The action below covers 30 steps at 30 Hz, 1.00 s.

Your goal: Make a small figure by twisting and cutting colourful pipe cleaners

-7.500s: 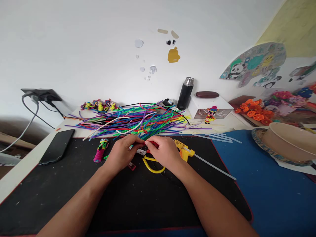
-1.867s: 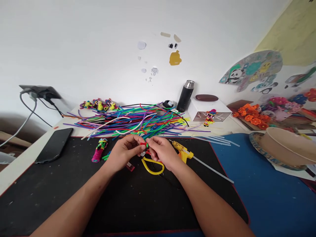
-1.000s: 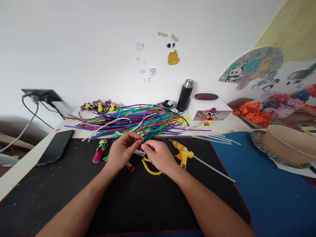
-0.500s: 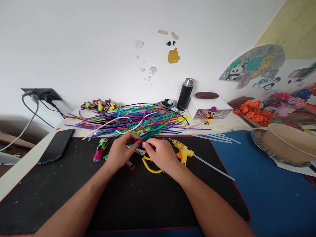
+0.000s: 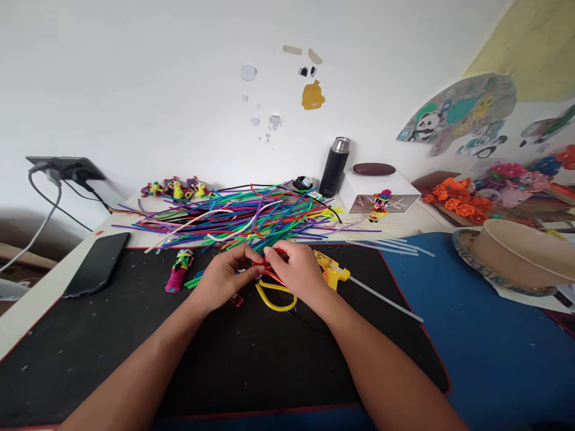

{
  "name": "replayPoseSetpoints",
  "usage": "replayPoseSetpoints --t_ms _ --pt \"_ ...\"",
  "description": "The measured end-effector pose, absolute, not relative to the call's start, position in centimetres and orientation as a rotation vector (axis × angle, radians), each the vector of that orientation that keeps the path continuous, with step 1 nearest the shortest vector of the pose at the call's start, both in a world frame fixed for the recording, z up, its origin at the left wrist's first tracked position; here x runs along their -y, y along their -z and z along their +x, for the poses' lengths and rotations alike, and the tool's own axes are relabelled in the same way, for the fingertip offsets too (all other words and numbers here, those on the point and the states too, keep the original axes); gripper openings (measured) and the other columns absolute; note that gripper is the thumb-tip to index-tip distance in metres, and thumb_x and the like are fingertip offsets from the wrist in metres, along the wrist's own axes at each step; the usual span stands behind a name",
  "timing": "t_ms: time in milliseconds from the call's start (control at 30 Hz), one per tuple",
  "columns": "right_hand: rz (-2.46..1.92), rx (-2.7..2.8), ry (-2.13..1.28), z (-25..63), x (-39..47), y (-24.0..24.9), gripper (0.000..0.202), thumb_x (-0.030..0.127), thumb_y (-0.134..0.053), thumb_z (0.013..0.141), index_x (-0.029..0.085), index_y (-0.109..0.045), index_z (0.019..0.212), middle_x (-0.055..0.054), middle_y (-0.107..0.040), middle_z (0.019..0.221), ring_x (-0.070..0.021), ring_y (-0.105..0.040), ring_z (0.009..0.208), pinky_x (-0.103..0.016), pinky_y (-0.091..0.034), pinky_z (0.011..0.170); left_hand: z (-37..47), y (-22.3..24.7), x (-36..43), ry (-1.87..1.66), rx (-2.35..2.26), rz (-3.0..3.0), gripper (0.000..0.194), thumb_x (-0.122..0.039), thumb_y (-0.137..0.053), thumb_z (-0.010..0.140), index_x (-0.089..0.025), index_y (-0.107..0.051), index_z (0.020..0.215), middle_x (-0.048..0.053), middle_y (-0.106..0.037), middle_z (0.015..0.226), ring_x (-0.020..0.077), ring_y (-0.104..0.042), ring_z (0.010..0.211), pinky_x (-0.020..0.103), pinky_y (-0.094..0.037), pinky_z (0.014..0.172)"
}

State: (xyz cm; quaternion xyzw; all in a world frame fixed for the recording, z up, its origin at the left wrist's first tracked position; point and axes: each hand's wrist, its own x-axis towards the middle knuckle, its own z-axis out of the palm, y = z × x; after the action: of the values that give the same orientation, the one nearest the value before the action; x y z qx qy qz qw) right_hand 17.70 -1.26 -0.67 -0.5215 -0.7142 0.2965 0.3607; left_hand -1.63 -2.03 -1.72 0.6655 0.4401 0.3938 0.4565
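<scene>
Both hands meet above the black mat (image 5: 215, 371), in front of the heap of coloured pipe cleaners (image 5: 233, 218). Thumb and fingertips of my left hand (image 5: 227, 272) pinch a small red piece (image 5: 259, 261). My right hand (image 5: 296, 269) grips the same red piece from the other side, its fingers partly hiding it. Just below them lies a yellow-handled tool (image 5: 276, 308). A yellow glue gun (image 5: 335, 274) with a long glue stick rests right of my right hand. On the left stands or lies a pink and green figure (image 5: 179, 272), with short green pieces (image 5: 194, 281) beside it.
A black phone (image 5: 97, 263) lies at the left. Behind are small figures (image 5: 175, 188), a black flask (image 5: 335, 167) and a white box (image 5: 381, 188) with a figure before it. Clear glue sticks (image 5: 390, 246) and a large bowl (image 5: 530, 251) are at the right.
My hands have come closer together, and more of the red piece shows between and below the fingers. The whole view has shifted slightly.
</scene>
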Motion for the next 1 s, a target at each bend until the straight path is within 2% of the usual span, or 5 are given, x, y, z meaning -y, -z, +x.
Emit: replayPoseSetpoints --t_ms 300,567,733,1000 --pt "-1.302 1.778 -0.934 17.8 0.9 0.9 0.032 0.035 -0.059 0.099 0.019 -0.067 0.073 0.0 -0.067 0.07 -0.0141 -0.056 0.065 -0.027 -0.032 0.06 -1.3 1.3 2.7 -1.068 -1.047 1.618 0.016 -0.032 -0.081 0.084 -0.019 -0.072 0.085 0.002 -0.073 0.079 0.0167 -0.069 0.072 0.027 -0.056 0.069" --pt "-1.296 1.696 -1.208 17.7 1.0 1.4 0.031 0.044 -0.055 0.101 0.02 -0.067 0.085 0.005 -0.053 0.053 -0.0125 -0.05 0.049 -0.025 -0.032 0.053 -1.3 1.3 2.9 -1.083 -1.101 1.612 0.026 -0.04 -0.081 0.085 -0.02 -0.08 0.102 0.007 -0.081 0.096 0.0208 -0.074 0.075 0.033 -0.062 0.072" --pt "-1.254 1.618 -1.349 17.5 1.0 1.8 0.034 0.043 -0.055 0.102 0.021 -0.06 0.076 0.006 -0.049 0.048 -0.0113 -0.046 0.041 -0.024 -0.033 0.046 -1.2 0.9 2.9 -1.13 -1.088 1.646 0.025 -0.044 -0.079 0.086 -0.022 -0.084 0.098 0.006 -0.078 0.083 0.0198 -0.07 0.068 0.031 -0.06 0.065" --pt "-1.208 1.558 -1.436 17.2 1.2 1.4 0.038 0.04 -0.053 0.104 0.022 -0.052 0.071 0.007 -0.047 0.047 -0.0104 -0.045 0.04 -0.023 -0.034 0.045 -1.2 1.1 2.9 -1.121 -1.085 1.587 0.023 -0.042 -0.079 0.088 -0.02 -0.081 0.094 0.004 -0.076 0.078 0.0182 -0.069 0.066 0.03 -0.059 0.065"
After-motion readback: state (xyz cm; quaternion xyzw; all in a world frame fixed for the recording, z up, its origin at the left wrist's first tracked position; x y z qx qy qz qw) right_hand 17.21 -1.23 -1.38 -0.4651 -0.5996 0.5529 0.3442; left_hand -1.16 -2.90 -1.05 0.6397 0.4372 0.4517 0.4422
